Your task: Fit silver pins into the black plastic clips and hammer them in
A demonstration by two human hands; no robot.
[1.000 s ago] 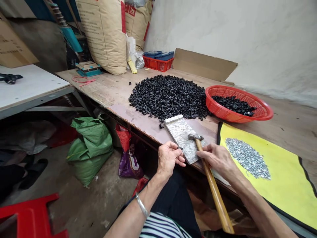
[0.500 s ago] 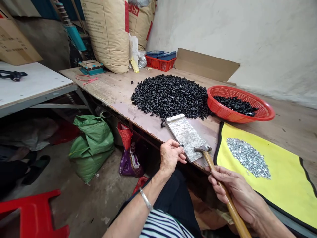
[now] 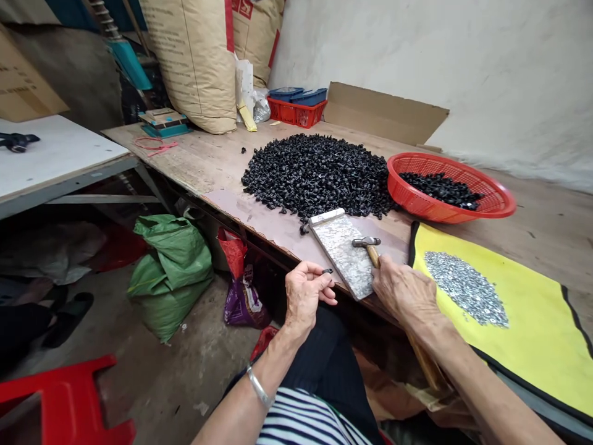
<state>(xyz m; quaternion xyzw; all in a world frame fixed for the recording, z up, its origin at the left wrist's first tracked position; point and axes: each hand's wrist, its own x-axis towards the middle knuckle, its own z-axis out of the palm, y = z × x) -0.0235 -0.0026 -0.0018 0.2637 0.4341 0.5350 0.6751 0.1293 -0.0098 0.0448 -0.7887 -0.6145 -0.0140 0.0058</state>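
My left hand [image 3: 306, 293] pinches a small black plastic piece [image 3: 327, 271] between finger and thumb, just beside the near edge of a scuffed metal plate [image 3: 338, 253]. My right hand [image 3: 403, 287] grips a wooden-handled hammer [image 3: 365, 242], whose steel head is above the plate's right side. The handle runs down behind my forearm. A large heap of black plastic pieces [image 3: 317, 176] lies on the wooden workbench [image 3: 208, 164] beyond the plate. A few strays lie near the heap's edge.
A red plastic basket [image 3: 445, 188] holding black pieces stands to the right of the heap. A yellow mat [image 3: 509, 309] bears a pile of small silver pieces [image 3: 466, 287]. Paper sacks [image 3: 197, 65] stand behind the bench. A green sack [image 3: 169, 278] and a red stool [image 3: 60, 402] are on the floor.
The hammer has swung from the plate's near edge back over the plate, with my right hand moving up and left. My left hand has shifted slightly left, still pinching the black piece.
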